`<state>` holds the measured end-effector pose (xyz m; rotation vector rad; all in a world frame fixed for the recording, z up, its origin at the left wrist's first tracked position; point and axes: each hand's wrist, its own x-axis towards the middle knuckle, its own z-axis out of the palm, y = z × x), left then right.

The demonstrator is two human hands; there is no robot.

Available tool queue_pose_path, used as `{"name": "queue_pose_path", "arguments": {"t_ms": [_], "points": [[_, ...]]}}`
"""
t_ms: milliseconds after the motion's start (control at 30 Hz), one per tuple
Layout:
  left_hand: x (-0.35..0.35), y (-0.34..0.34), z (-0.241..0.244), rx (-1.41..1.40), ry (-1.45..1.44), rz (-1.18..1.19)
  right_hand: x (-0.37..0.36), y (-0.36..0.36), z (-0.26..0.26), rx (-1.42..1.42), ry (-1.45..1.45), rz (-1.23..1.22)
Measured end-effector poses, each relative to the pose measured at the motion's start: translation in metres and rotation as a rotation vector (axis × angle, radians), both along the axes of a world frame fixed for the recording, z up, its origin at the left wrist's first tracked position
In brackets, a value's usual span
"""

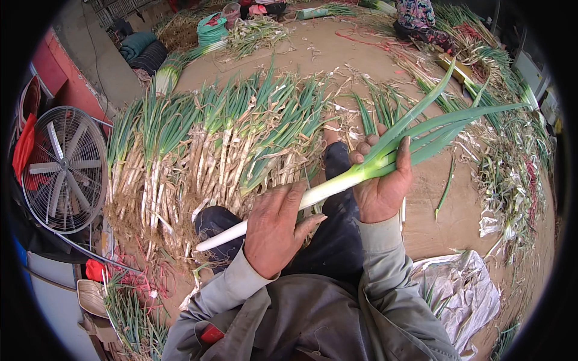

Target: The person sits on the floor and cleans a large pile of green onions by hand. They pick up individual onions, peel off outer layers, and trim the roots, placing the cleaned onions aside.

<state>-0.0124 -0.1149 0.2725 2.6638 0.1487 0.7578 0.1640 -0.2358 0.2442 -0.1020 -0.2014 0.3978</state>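
A large spring onion with a clean white stalk and green leaves lies slantwise across both my hands, above my knees. My left hand is wrapped over the white stalk, its back towards me. The palm of my right hand faces up, with the fingers closed around the onion where the leaves fan out. The stalk's white tip points to the lower left, the leaves to the upper right. Just beyond my knees lies a wide row of unpeeled spring onions with dry skins and earthy roots.
A large metal fan stands at the left, near tangled pink twine. Peeled-off leaves and skins are heaped along the right. A white woven sack lies at the lower right. Another person sits at the top right.
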Motion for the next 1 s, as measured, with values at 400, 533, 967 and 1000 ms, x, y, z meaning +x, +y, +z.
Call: {"name": "queue_pose_path", "arguments": {"t_ms": [400, 533, 967, 1000], "points": [[-0.013, 0.023, -0.03, -0.196, 0.086, -0.009, -0.062, 0.044, 0.001, -0.316, 0.087, 0.127], [-0.024, 0.032, -0.037, -0.226, 0.019, -0.023, -0.072, 0.053, -0.003, -0.378, 0.081, 0.14], [-0.048, 0.047, -0.05, -0.401, -0.094, 0.011, -0.104, 0.071, -0.006, -0.504, 0.055, 0.136], [-0.05, 0.044, -0.047, -0.396, -0.116, -0.024, -0.106, 0.073, -0.007, -0.519, 0.043, 0.128]]}}
